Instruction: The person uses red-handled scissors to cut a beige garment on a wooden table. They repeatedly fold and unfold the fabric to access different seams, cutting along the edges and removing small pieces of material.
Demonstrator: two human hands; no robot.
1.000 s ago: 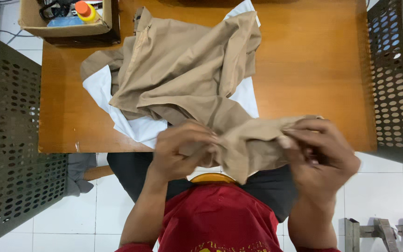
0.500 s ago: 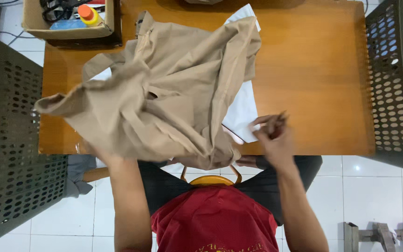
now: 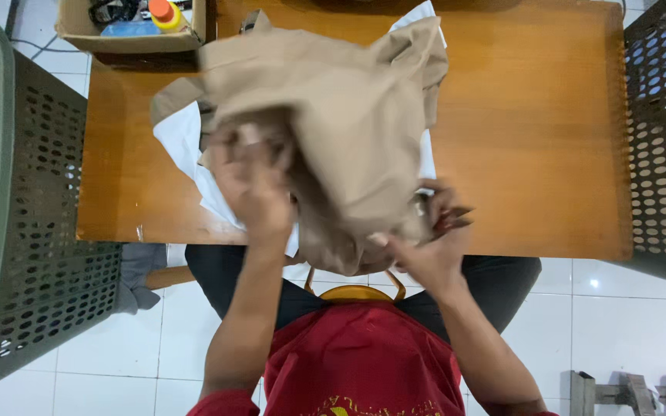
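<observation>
**Up off the tabletop: tan garment bunched between both hands**

Clearly gripped at two places: left hand [image 3: 252, 189] closed into the tan garment [image 3: 348, 131] at its middle, blurred; right hand [image 3: 429, 239] pinched shut on the lower edge near the tabletop's [image 3: 533, 154] front rim. Held bunched above the wooden surface, upper part draped back over white cloth [image 3: 183, 146] lying flat beneath. Flanked by perforated laundry baskets, one at left [image 3: 48, 231], another at right [image 3: 660, 146]. Tucked at the far left corner: cardboard box [image 3: 136, 35] holding an orange-capped bottle [image 3: 163, 11]. Below, red shirt [image 3: 364, 358] and white tiled floor [image 3: 626, 323].
</observation>
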